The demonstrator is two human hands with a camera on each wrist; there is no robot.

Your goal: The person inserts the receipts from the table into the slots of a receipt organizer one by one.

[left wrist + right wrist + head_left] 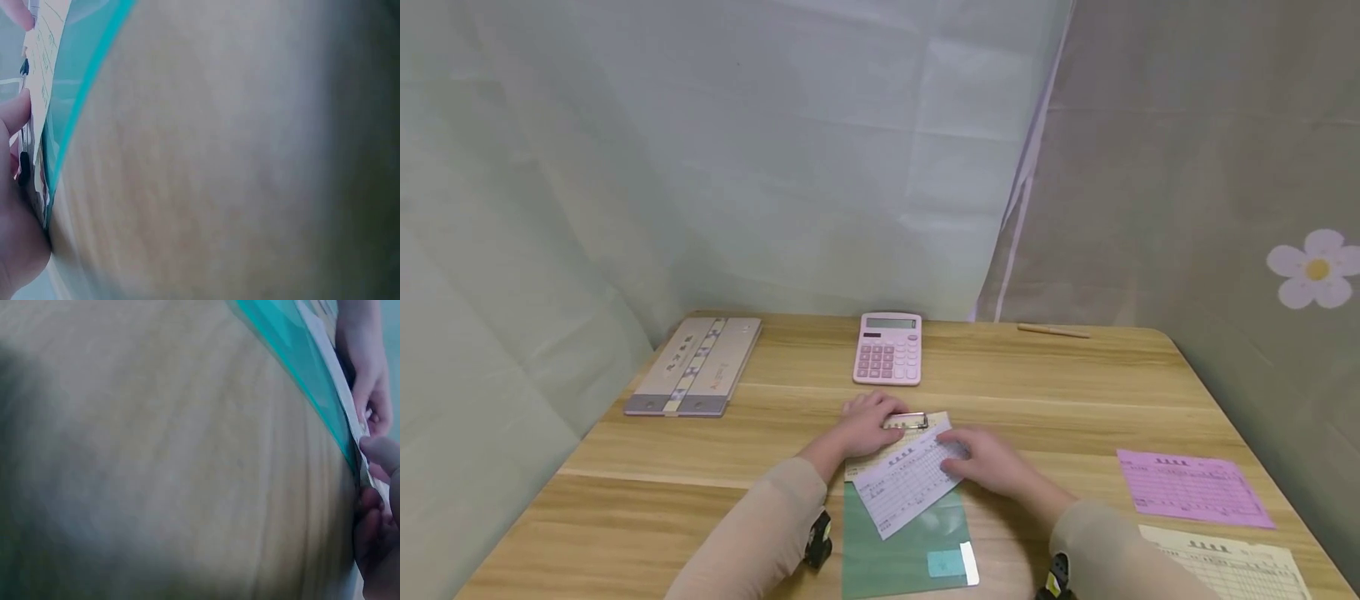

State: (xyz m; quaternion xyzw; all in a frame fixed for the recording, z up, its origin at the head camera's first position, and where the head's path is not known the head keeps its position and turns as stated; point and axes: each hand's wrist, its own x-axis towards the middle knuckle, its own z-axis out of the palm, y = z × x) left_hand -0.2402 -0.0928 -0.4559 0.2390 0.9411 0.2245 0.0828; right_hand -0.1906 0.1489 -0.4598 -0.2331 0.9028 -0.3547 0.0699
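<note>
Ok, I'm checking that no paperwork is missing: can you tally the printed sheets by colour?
Cream: 2, one sheet on the clipboard (cream sheet) and a loose cream sheet at the right
Pink-purple: 1, the pink-purple sheet at the right
Whitish: 1, the whitish sheet in the right hand
Total: 4 in view; any hidden beneath cannot be told
</note>
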